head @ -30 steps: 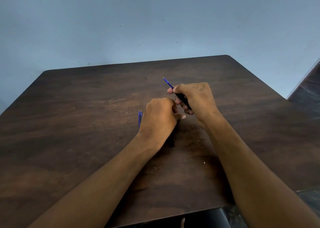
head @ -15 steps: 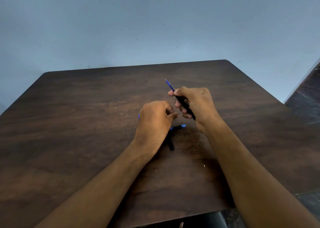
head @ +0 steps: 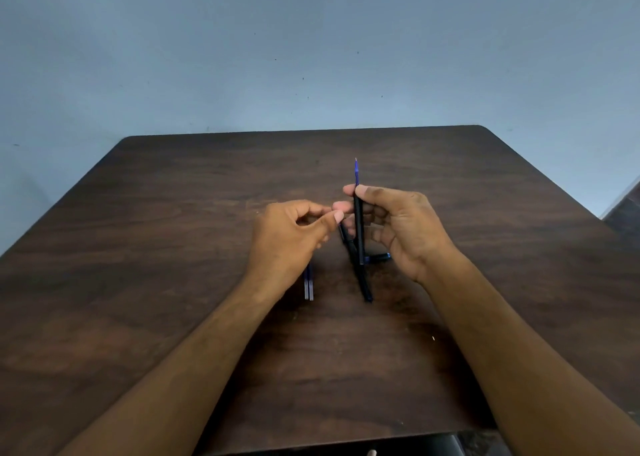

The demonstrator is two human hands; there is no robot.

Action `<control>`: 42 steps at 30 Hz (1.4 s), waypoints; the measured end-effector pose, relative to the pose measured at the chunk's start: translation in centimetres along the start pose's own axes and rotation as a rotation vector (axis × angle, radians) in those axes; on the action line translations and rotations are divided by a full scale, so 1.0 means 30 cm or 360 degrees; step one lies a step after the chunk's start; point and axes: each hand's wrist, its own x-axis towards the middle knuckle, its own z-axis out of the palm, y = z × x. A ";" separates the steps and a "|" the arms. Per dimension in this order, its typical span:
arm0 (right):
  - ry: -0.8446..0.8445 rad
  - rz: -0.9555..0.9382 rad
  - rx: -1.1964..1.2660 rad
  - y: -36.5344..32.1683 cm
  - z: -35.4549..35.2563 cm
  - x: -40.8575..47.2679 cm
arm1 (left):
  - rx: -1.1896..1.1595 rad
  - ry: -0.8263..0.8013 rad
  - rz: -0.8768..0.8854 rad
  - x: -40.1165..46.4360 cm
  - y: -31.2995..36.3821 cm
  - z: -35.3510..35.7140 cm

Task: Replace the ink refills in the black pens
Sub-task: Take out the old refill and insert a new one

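My right hand (head: 398, 227) grips a black pen barrel (head: 358, 229) upright over the table's middle. A blue refill (head: 356, 173) pokes out of its top end. My left hand (head: 291, 239) hovers just left of the barrel, fingers curled, thumb tip against forefinger; I see nothing between them. A second black pen (head: 362, 279) lies on the table under my hands, pointing toward me. A dark pen part with a blue end (head: 379, 257) lies crosswise beside it, partly behind my right hand. Two loose refills (head: 308, 287) lie side by side below my left wrist.
The dark wooden table (head: 173, 248) stands against a pale blue wall (head: 311, 57). Its far edge runs along the wall and its right edge drops to a dark floor (head: 623, 210). A small pale speck (head: 433, 338) lies near my right forearm.
My right hand turned the barrel from a leftward slant to upright. My left hand lifted off the table and opened slightly toward the barrel, uncovering the lying pen and refills.
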 end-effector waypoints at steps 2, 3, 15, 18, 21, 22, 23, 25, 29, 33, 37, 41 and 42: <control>0.0068 -0.0083 -0.0078 0.013 0.004 0.004 | -0.0136 -0.0068 -0.0083 0.000 -0.001 -0.001; 0.0095 -0.0123 -0.0108 0.020 0.010 0.004 | -0.0165 -0.0076 -0.0091 0.000 0.000 -0.002; 0.0124 -0.0163 -0.0107 0.018 0.020 0.001 | -0.0029 0.0024 0.0083 -0.004 -0.018 0.018; 0.0207 -0.0196 -0.0061 0.013 0.011 0.009 | 0.0060 0.0046 0.0106 -0.004 -0.021 0.015; 0.0207 -0.0207 -0.0036 0.020 0.006 0.017 | 0.0127 0.0070 0.0150 -0.005 -0.020 0.011; 0.0203 -0.0215 -0.0026 0.022 0.006 0.019 | 0.0134 0.0087 0.0161 -0.004 -0.020 0.008; 0.0206 -0.0227 -0.0012 0.023 0.005 0.021 | 0.0145 0.0108 0.0173 -0.002 -0.020 0.005; 0.0226 -0.0253 0.0017 0.017 0.000 0.024 | 0.0168 0.0136 0.0190 0.001 -0.020 0.000; 0.0300 -0.0332 0.0125 -0.004 -0.020 0.029 | 0.0205 0.0109 0.0152 0.004 -0.022 0.001; 0.0387 -0.0440 0.0162 -0.021 -0.028 0.030 | 0.0199 0.0105 0.0157 0.006 -0.026 0.003; 0.0460 -0.0511 0.0187 -0.038 -0.039 0.033 | 0.0203 0.0118 0.0165 0.006 -0.028 0.001; 0.0547 -0.0546 0.0195 -0.046 -0.045 0.034 | 0.0169 0.0125 0.0175 0.006 -0.028 0.003; 0.0576 -0.0560 0.0217 -0.049 -0.047 0.033 | 0.0168 0.0122 0.0174 0.005 -0.029 0.004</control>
